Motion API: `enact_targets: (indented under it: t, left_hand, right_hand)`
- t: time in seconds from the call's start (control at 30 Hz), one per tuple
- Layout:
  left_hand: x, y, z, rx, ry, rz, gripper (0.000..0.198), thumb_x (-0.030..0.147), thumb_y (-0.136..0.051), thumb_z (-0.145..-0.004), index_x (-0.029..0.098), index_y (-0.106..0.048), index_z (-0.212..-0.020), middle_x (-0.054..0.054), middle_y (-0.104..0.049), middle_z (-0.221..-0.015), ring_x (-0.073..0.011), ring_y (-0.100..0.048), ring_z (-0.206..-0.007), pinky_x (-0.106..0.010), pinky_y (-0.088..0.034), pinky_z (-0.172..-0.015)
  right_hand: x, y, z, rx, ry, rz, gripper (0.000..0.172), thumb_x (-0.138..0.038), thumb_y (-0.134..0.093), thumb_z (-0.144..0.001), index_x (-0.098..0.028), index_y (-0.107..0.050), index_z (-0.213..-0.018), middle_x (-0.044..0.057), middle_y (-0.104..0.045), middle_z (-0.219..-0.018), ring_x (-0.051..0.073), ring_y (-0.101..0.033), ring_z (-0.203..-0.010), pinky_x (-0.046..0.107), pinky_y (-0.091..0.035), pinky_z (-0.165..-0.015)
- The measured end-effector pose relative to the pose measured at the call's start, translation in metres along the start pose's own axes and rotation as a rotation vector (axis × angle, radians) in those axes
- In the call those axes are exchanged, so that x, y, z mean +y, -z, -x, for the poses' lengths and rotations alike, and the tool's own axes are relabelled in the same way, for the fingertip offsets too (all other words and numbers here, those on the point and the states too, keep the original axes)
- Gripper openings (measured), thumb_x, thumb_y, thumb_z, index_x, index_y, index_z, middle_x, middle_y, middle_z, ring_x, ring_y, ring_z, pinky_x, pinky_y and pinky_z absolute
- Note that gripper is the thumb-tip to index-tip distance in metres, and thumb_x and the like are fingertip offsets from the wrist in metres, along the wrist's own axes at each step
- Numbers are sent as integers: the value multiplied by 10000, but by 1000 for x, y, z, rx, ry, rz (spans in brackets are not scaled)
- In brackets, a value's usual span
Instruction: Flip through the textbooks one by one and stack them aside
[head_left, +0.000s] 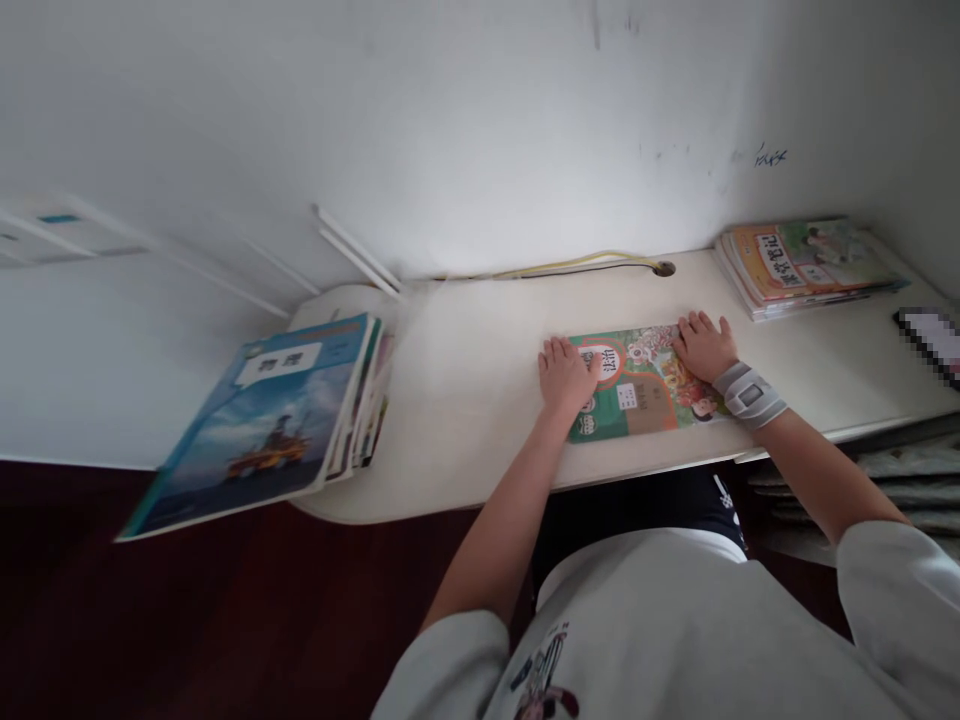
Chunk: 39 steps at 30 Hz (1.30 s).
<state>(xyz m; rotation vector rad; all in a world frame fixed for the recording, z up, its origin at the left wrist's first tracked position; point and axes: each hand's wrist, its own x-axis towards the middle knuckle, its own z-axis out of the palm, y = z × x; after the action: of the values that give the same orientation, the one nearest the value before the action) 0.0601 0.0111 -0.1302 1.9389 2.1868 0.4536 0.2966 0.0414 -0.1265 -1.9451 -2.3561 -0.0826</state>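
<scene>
A green and orange textbook (637,390) with a colourful cover picture lies flat and closed on the white desk (465,400), turned sideways to me. My left hand (566,375) rests on its left end, fingers stretched out and partly past the cover's edge. On the right end lies my right hand (705,348), its fingers spread over the upper corner. A grey band wraps the right wrist. Neither hand is closed around the book; both press or rest on it from above.
A stack of books topped by a blue textbook (255,430) overhangs the desk's left end. At the back right sits another pile of books (806,265). A phone-like device (930,340) lies at the right edge. A yellow cable (570,262) runs along the wall to a hole.
</scene>
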Motion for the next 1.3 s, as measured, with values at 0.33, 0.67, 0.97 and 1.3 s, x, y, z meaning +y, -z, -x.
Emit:
enact_targets:
  t: [0.33, 0.67, 0.97, 1.3]
  left_hand:
    - [-18, 16, -38, 53, 73, 580, 548, 315, -522, -822, 148, -407, -1330, -49, -665, -921, -154, -645, -809, -269, -510, -747]
    - [-20, 38, -57, -391, -9, 1048, 426, 302, -718, -558, 137, -642, -943, -37, -688, -821, -179, -639, -747, -296, -506, -679]
    - [-20, 48, -45, -318, 51, 1089, 391, 380, -789, -479, 147, -653, -762, -10, -658, -680, -158, -612, -654, -268, -457, -618]
    - [-17, 43, -43, -273, 147, 1140, 506, 534, -774, -418, 145, -568, -666, -3, -607, -591, -151, -585, -556, -272, -457, -543]
  right_hand:
    - [2, -5, -9, 152, 95, -88, 408, -377, -330, -940, -128, -572, -1153, 168, -559, -1275, 263, -459, -1212, 530, -219, -1048]
    - [26, 8, -20, 187, 253, -252, 412, -448, -392, -915, -145, -625, -1067, 127, -649, -1036, 219, -564, -982, 361, -360, -932]
    - [78, 39, -20, -63, 256, -848, 509, -622, -502, -758, -151, -658, -867, 61, -660, -798, 184, -572, -725, 316, -441, -708]
    - [66, 41, -21, -44, 5, -974, 494, -662, -419, -786, -205, -428, -597, -45, -413, -523, 88, -391, -489, 229, -355, -493]
